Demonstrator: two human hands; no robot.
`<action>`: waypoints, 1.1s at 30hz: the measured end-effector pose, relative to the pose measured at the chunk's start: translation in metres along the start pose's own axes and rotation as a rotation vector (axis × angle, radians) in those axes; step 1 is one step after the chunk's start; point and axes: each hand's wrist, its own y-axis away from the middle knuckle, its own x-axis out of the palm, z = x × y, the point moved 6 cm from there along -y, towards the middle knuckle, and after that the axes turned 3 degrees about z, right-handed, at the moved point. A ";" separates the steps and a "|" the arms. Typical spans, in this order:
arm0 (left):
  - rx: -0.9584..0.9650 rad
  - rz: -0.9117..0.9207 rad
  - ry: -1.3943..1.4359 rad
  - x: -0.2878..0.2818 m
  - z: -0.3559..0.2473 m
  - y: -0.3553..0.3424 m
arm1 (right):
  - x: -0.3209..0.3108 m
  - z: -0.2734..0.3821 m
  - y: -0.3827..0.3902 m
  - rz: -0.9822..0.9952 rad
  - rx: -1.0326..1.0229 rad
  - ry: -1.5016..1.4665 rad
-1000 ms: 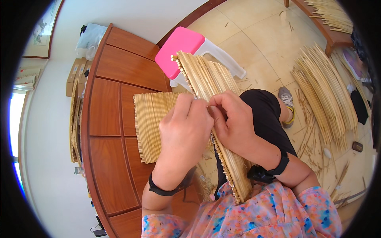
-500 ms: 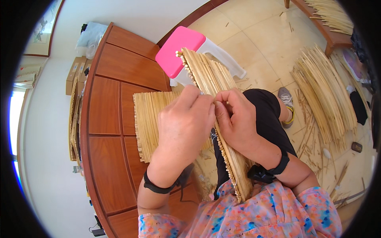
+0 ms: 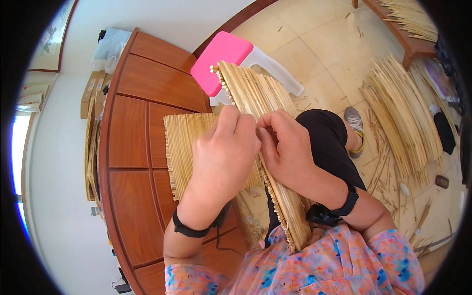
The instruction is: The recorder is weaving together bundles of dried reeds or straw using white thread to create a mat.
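A mat of pale straw-coloured stalks (image 3: 256, 88), bundled side by side, lies slanted over my lap and lower body. Its cut stalk ends form a knobbly edge along the left side. Against that edge, about midway along, my left hand (image 3: 227, 142) is closed, its fingertips pressed together; whatever they pinch is hidden. Right beside it, my right hand (image 3: 287, 147) lies over the stalk mat, with thumb and forefinger pinched at the same edge. The two hands' fingertips almost meet.
A second stalk mat (image 3: 184, 147) leans at a reddish-brown wooden cabinet (image 3: 129, 132) on the left. Ahead stands a pink-topped stool (image 3: 221, 56). Loose stalks (image 3: 403, 123) are heaped on the tiled floor at right, with broken bits around. My shoe (image 3: 354, 125) is near them.
Both hands and the stalk mat have shifted slightly to the left. The fingertips stay close together at the mat's edge.
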 end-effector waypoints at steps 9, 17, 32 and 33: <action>-0.008 -0.173 0.201 -0.005 0.007 0.011 | -0.002 -0.004 0.000 -0.005 0.054 -0.099; -0.176 -0.177 0.474 -0.019 0.030 0.024 | -0.010 -0.010 0.001 -0.011 0.099 -0.166; -0.483 -0.091 1.032 0.042 0.089 -0.025 | -0.010 0.028 0.040 0.375 0.213 0.286; -0.447 0.008 1.037 0.049 0.085 -0.031 | -0.007 0.029 0.042 0.382 0.204 0.299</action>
